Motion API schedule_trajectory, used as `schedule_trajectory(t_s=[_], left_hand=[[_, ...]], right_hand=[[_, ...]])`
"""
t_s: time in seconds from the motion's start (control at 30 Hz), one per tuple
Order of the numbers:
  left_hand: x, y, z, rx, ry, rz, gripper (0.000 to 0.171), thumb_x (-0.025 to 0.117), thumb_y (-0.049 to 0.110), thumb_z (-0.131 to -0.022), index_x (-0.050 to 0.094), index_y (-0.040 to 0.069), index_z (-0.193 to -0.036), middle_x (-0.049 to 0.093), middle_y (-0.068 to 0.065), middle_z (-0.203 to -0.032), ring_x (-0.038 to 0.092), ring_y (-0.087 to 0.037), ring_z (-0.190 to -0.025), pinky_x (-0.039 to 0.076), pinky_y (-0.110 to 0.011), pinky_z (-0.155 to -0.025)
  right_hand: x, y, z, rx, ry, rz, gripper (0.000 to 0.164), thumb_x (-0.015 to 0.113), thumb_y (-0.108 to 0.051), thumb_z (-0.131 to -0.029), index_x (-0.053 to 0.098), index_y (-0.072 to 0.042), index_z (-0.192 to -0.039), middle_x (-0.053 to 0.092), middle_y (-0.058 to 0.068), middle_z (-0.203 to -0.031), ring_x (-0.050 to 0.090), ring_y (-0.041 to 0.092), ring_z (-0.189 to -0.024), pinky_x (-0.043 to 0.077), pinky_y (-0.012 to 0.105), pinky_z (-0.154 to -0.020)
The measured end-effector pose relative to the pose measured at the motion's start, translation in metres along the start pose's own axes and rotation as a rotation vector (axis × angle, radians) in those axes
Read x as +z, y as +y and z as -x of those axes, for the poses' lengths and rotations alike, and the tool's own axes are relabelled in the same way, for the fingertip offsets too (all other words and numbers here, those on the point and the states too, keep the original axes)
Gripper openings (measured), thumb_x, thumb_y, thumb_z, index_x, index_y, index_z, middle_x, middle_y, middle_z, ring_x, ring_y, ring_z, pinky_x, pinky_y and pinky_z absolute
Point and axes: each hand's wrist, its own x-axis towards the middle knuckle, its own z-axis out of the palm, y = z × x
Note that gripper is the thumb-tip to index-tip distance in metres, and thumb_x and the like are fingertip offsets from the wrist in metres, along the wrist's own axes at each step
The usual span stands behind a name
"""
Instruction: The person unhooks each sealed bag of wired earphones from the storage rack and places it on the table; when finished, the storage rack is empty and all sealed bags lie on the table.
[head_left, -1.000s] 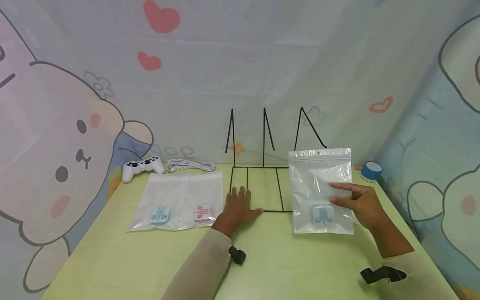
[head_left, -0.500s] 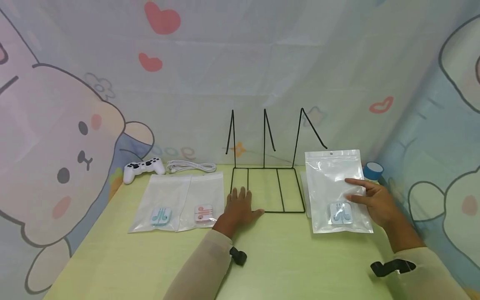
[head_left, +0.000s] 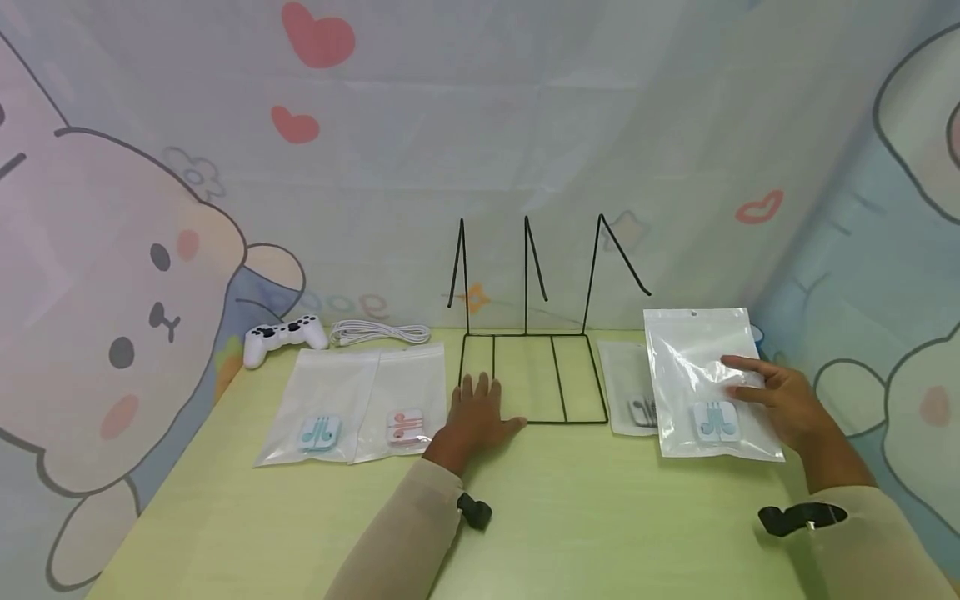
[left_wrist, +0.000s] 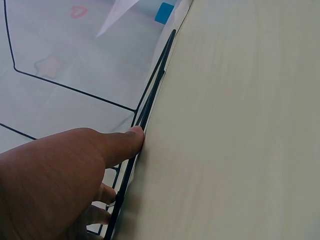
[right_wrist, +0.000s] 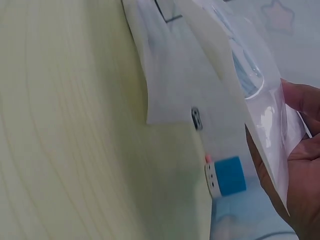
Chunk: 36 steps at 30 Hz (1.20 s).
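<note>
My right hand (head_left: 791, 412) pinches the right side of a clear zip bag (head_left: 697, 358) between thumb and fingers. Inside the bag lies a square case of light-blue earphones (head_left: 716, 421). The bag is held up, slightly tilted, partly in front of another zip bag (head_left: 621, 379) with dark earphones (head_left: 642, 411). My left hand (head_left: 476, 419) rests with fingers spread on the base of a black wire rack (head_left: 527, 292) with several upright hooks. In the left wrist view its thumb (left_wrist: 125, 144) touches the front wire.
Left of the rack lie two zip bags, one with teal earphones (head_left: 321, 432) and one with pink earphones (head_left: 406, 426). Behind them are a white game controller (head_left: 285, 336) and a coiled white cable (head_left: 381, 332). A blue-and-white round object (right_wrist: 230, 176) sits at the right rear.
My right hand has moved to the right with the zip bag, away from the rack, uncovering the bag with dark earphones. My left hand has stayed on the rack's base.
</note>
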Motion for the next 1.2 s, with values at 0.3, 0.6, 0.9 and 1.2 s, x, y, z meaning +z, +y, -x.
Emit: schedule_trajectory(t_s=[0.3, 0.6, 0.9, 1.2], left_hand=[[-0.002, 0.0, 0.0, 0.006, 0.0, 0.005, 0.093, 0.057, 0.064, -0.106, 0.033, 0.002, -0.17, 0.024, -0.025, -0.18, 0.016, -0.053, -0.168, 0.019, -0.064, -0.136], [0.0, 0.001, 0.0, 0.001, 0.005, 0.002, 0.092, 0.058, 0.063, -0.105, 0.034, 0.002, -0.17, 0.025, -0.025, -0.18, 0.018, -0.053, -0.168, 0.019, -0.064, -0.136], [-0.001, 0.0, 0.0, 0.005, 0.013, 0.005, 0.092, 0.058, 0.063, -0.106, 0.034, 0.002, -0.17, 0.025, -0.025, -0.18, 0.018, -0.053, -0.168, 0.02, -0.064, -0.136], [0.0, 0.0, 0.001, 0.008, 0.009, -0.004, 0.092, 0.057, 0.064, -0.106, 0.034, 0.002, -0.17, 0.026, -0.025, -0.18, 0.018, -0.053, -0.168, 0.021, -0.064, -0.136]], right_hand=[[-0.026, 0.015, -0.006, 0.054, -0.013, 0.03, 0.052, 0.082, -0.02, -0.1, 0.07, -0.037, -0.148, 0.051, -0.015, -0.139, 0.067, 0.0, -0.095, 0.062, 0.023, -0.079], [-0.037, 0.016, -0.01, 0.083, -0.051, -0.151, 0.044, 0.078, -0.004, -0.1, 0.082, -0.038, -0.127, 0.067, -0.029, -0.109, 0.073, 0.007, -0.086, 0.064, 0.026, -0.072], [-0.049, 0.033, -0.014, 0.101, -0.072, -0.139, 0.042, 0.079, -0.007, -0.1, 0.081, -0.036, -0.131, 0.061, -0.03, -0.114, 0.071, 0.006, -0.092, 0.064, 0.026, -0.077], [-0.052, 0.043, -0.008, 0.136, -0.071, 0.07, 0.048, 0.08, -0.024, -0.101, 0.071, -0.044, -0.143, 0.025, 0.029, -0.175, 0.061, 0.013, -0.12, 0.057, 0.018, -0.085]])
